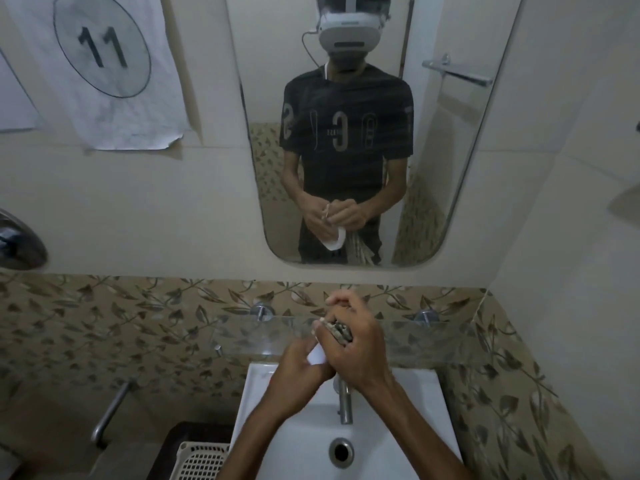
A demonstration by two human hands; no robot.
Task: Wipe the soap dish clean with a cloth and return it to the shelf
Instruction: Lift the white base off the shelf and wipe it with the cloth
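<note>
While a wall paper [100, 64] reads "11", the left hand [298, 365] pinches the white soap dish [317, 356] and the right hand [356, 348] grips a patterned cloth [341, 332] against it, above the glass shelf [433, 344] and sink [398, 427]; its axis is hidden.
</note>
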